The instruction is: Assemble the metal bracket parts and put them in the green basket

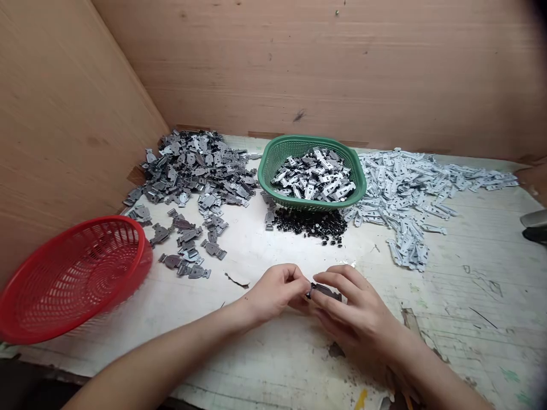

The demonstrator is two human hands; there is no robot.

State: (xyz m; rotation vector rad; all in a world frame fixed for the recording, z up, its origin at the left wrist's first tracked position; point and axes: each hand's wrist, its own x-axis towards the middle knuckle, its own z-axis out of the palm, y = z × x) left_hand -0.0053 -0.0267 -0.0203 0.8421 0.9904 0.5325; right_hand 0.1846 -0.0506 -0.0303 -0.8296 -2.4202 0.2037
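Near the front middle of the table, my two hands meet around a dark grey metal bracket [327, 292]. My right hand [359, 304] is closed on the bracket's body, with its fingers lying along the sides. The fingertips of my left hand [280, 290] pinch at the bracket's left end; whether a small part is between them is hidden. Beyond the hands lies a heap of small black pieces [314, 225]. Just behind it, a green basket [361, 176] holds many metal pieces, white and dark.
Dark grey brackets [196, 165] are heaped at the back left, with several strewn forward. White metal strips [410, 188] spread across the back right. An oval red basket [137, 250] leans at the left. Wooden boards [320, 74] wall the back and left sides.
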